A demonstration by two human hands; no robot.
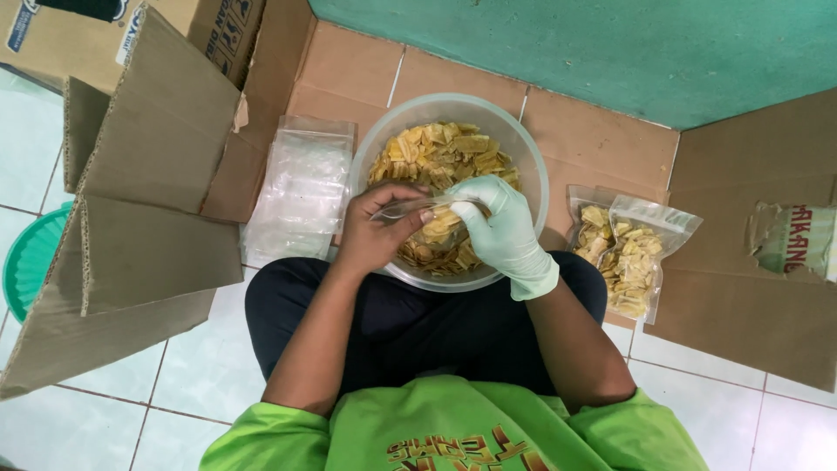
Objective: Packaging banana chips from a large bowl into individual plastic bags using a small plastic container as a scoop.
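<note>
A clear plastic bowl [523, 148] of yellow chips [440, 148] rests on the floor against my knees. My bare left hand [375, 231] pinches the rim of a small clear bag [410, 208] held over the bowl. My right hand [501, 231], in a pale green glove, grips the bag's other edge with fingers curled at its mouth. The bag's lower part is hidden behind my hands.
A stack of empty clear bags [301, 187] lies left of the bowl. Two filled chip bags [628, 253] lie to the right. A cardboard box [148, 174] with open flaps stands at left, flat cardboard [750, 305] at right, a green basket [30, 257] at far left.
</note>
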